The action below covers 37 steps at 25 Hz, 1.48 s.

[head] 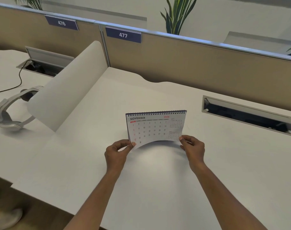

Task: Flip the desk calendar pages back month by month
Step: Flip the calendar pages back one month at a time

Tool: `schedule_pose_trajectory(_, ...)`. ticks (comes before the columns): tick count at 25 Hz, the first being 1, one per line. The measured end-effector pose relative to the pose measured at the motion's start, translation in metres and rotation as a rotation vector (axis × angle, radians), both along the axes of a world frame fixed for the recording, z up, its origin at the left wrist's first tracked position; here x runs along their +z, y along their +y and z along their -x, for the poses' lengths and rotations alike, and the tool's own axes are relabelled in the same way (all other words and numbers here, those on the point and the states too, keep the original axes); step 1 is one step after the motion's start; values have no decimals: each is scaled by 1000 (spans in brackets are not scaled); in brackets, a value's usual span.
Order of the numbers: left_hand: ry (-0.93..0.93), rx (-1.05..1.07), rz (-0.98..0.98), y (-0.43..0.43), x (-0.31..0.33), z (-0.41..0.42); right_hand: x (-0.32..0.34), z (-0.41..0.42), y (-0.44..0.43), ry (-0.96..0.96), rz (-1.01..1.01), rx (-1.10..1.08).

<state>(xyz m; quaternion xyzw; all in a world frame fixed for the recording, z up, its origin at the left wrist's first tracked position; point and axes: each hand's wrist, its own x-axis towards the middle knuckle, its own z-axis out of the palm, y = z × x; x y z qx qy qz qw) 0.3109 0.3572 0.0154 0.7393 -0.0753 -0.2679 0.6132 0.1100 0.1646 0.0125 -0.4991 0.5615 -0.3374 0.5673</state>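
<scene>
White office desk backed by a tan partition held a spiral-bound desk calendar standing near its middle, showing a November 2026 page. Left hand and right hand each pinched a bottom corner of that curled page, lifted off the stand.

White desk, calendar, headset.

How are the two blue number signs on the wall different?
The sign reading 476 hangs farther left, above the neighbouring desk; the sign reading 477 hangs above the desk with the calendar. The 476 sign is on the left panel, the 477 sign on the right one, past the post. Both are dark blue with white numbers, fixed near the partition's top rail.
</scene>
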Motion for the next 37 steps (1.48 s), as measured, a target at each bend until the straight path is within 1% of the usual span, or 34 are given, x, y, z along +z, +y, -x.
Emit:
schedule_pose_trajectory(2,21,14,16,1,0,0,1,0,1,6,2,-3)
schedule_pose_trajectory(4,111,6,101,2,0,0,1,3,2,-10,4,-8)
schedule_pose_trajectory(6,159,0,172,4,1,1,2,6,2,-31,10,-8)
schedule_pose_trajectory(11,247,-46,238,12,0,-1,1,11,1,-109,-5,-11)
schedule_pose_trajectory(13,286,-54,249,16,1,-4,1,12,1,-161,-43,-14)
schedule_pose_trajectory(18,333,-82,285,22,3,-3,6,12,3,-324,-176,-114)
schedule_pose_trajectory(24,372,-90,296,17,15,-7,23,24,-1,-475,-252,-52)
schedule_pose_trajectory(30,364,-34,364,11,33,-11,47,25,-8,-457,-211,79)
schedule_pose_trajectory(33,318,-27,353,9,38,-12,52,25,-10,-405,-175,102)
schedule_pose_trajectory(37,287,-26,377,10,42,-14,54,28,-10,-399,-128,127)
